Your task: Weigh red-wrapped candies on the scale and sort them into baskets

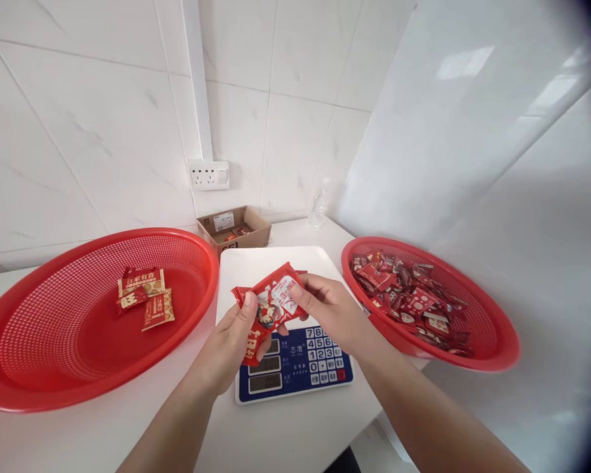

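Both hands hold red printed snack packets above a white digital scale point(295, 387). My left hand point(229, 341) pinches the lower left side of the front red snack packet point(268, 312), thumb on top. With thumb and fingers, my right hand point(325, 302) grips the packet's upper right side. Another red edge shows behind it, so more than one packet may be in the hands; I cannot tell how many. The scale's blue keypad lies just below the hands, partly covered by them.
To the left, a big red basket point(197, 315) contains several snack packets point(158, 310). On the right, another red basket point(502, 335) holds a heap of wrapped snacks point(414, 299). Behind the scale are a cardboard box point(256, 228) and a clear plastic bottle point(319, 207), near the tiled wall.
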`<control>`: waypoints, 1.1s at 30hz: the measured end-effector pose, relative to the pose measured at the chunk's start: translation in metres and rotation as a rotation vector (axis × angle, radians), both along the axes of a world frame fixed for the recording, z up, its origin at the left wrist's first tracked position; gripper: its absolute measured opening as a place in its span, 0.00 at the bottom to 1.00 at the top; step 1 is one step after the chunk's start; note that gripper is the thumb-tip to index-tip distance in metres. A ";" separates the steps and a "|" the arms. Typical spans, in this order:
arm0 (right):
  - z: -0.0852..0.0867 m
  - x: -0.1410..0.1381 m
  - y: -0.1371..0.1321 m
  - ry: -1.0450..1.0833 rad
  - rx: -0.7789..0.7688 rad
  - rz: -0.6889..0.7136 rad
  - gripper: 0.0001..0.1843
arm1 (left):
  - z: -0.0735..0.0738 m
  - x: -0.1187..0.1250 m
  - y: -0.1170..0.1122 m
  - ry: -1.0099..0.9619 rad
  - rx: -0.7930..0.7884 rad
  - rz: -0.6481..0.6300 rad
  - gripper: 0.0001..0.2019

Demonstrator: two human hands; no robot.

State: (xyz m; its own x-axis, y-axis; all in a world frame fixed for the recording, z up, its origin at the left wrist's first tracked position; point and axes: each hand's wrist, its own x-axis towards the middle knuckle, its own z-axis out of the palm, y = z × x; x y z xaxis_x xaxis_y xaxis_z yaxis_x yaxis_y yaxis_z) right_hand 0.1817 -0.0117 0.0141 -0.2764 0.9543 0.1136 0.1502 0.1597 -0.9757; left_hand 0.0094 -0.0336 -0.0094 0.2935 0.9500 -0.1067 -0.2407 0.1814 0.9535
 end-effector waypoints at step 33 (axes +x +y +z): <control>-0.041 0.000 -0.041 0.267 -0.276 0.098 0.16 | -0.008 0.015 -0.015 0.252 0.136 -0.149 0.23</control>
